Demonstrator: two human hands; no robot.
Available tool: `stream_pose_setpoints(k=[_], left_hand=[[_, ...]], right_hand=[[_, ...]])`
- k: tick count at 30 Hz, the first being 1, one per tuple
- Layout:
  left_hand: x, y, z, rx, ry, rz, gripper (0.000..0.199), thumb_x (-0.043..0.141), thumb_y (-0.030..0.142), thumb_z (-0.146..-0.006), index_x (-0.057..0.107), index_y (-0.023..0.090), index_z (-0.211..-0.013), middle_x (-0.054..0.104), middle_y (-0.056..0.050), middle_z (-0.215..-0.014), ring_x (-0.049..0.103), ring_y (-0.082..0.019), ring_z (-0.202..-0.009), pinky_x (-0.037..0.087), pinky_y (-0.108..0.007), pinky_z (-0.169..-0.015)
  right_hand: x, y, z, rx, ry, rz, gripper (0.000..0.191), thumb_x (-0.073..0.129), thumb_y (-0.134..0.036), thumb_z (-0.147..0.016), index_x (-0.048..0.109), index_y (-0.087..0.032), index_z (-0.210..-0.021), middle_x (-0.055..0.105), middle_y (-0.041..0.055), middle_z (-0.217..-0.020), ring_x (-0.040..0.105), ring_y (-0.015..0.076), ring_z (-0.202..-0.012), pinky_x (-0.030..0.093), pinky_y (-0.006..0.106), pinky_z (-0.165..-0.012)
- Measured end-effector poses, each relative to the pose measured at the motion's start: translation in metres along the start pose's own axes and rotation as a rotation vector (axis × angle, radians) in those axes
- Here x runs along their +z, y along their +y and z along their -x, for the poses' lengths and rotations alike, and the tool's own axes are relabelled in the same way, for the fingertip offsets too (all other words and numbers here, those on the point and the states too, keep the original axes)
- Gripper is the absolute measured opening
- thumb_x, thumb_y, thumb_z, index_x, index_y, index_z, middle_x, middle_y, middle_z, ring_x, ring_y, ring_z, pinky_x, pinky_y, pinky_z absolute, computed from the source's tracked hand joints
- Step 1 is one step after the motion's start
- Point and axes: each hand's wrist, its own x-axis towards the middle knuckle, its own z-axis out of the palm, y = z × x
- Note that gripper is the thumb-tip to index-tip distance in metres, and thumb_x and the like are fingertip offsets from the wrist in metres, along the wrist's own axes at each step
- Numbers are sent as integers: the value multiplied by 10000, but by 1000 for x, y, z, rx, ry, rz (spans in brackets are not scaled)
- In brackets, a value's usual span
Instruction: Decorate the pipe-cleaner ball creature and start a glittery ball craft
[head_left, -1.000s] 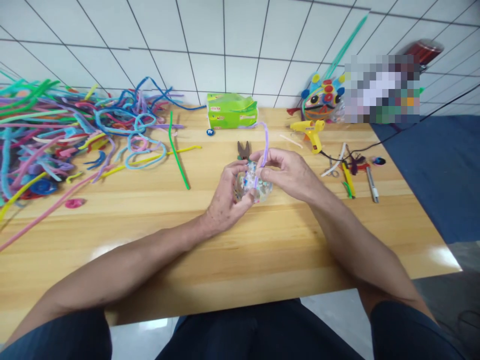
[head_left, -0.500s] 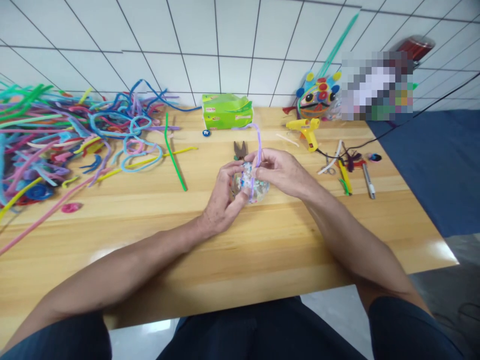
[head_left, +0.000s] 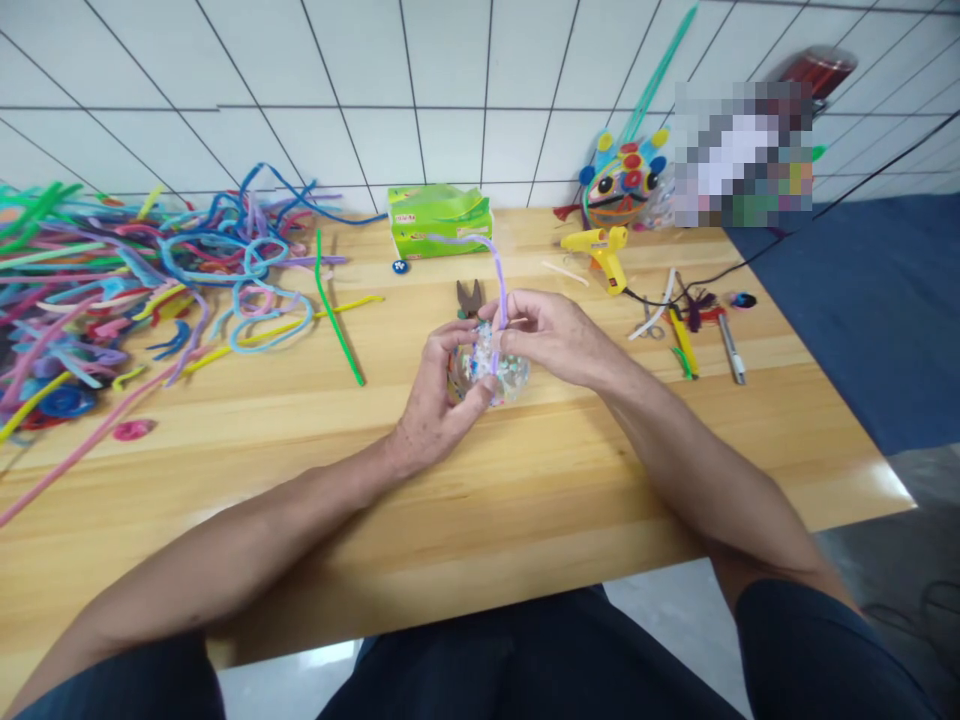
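Note:
A clear round object with colourful bits (head_left: 512, 375) sits on the wooden table in front of me. My left hand (head_left: 444, 395) is wrapped round its left side, the thumb pressing on its near top. A purple pipe cleaner (head_left: 498, 265) runs across the object and rises from it, its far end bending left in front of the green packet. My right hand (head_left: 551, 335) pinches this pipe cleaner between thumb and fingers, just above the object. Dark-jawed pliers (head_left: 470, 298) lie right behind the hands.
Many coloured pipe cleaners (head_left: 97, 290) are heaped at the left. A green packet (head_left: 439, 222), a yellow glue gun (head_left: 604, 258) with a black cord and a decorated mask-like figure (head_left: 624, 185) stand behind. Cutters (head_left: 733, 350) and scissors lie at the right.
The whole view has shifted slightly, so the table items appear a little further left. Both hands keep their hold, with the purple pipe cleaner's free end lying a little further left across the packet.

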Motion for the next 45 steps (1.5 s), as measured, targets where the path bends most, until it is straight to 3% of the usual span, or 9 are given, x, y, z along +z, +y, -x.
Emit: stream_pose_setpoints(k=[10, 14, 18, 21, 30, 38, 45], left_hand=[[1, -4, 1, 50, -2, 13, 450, 680, 415, -1056, 465, 307, -1436, 490, -135, -1528, 490, -307, -1495, 432, -586, -1265], [-3, 1, 0, -40, -24, 89, 403, 632, 481, -1077, 486, 315, -1413, 500, -123, -1543, 476, -308, -1522, 414, -588, -1289], [-6, 4, -6, -220, -8, 156, 593, 684, 558, -1034, 445, 286, -1503, 521, -145, -1566, 526, -326, -1479, 479, -572, -1234], [-8, 4, -11, -295, -76, 144, 659, 699, 583, -1016, 450, 247, -1525, 587, -150, -1526, 592, -324, -1403, 479, -585, -1228], [-7, 4, -13, -187, -103, 162, 602, 706, 487, -1009, 474, 233, -1503, 640, -146, -1511, 651, -305, -1353, 546, -520, -1167], [-12, 3, -13, -62, -124, -16, 603, 705, 418, -1006, 472, 227, -1528, 599, -179, -1532, 599, -332, -1424, 489, -564, -1221], [-9, -5, -10, -23, -99, -32, 599, 708, 383, -994, 467, 232, -1521, 583, -177, -1532, 579, -337, -1432, 474, -561, -1222]], right_hand=[[-1, 4, -1, 7, -43, 22, 83, 757, -254, -769, 733, -217, -839, 795, 69, -1186, 731, 249, -1074, 584, 375, -911], [1, 5, -2, -2, -41, 27, 68, 745, -242, -769, 709, -221, -823, 795, 55, -1155, 724, 237, -1037, 575, 354, -876], [3, 7, -2, -12, -52, 52, 94, 710, -214, -756, 706, -231, -849, 782, 21, -1014, 713, 226, -960, 564, 342, -834], [2, 5, -2, 4, -68, 57, 106, 708, -203, -739, 703, -228, -842, 774, 13, -972, 709, 223, -927, 557, 341, -818], [-16, 6, -6, -27, -124, -103, 162, 831, -338, -779, 749, -211, -837, 805, 36, -1102, 715, 217, -1050, 555, 357, -965], [-8, 3, 0, 2, -120, -120, 171, 828, -300, -764, 745, -205, -880, 798, 44, -1148, 724, 192, -927, 578, 326, -835], [-5, 6, -2, 10, -110, -132, 169, 807, -252, -744, 729, -212, -888, 791, 33, -1053, 727, 207, -960, 576, 333, -848]])
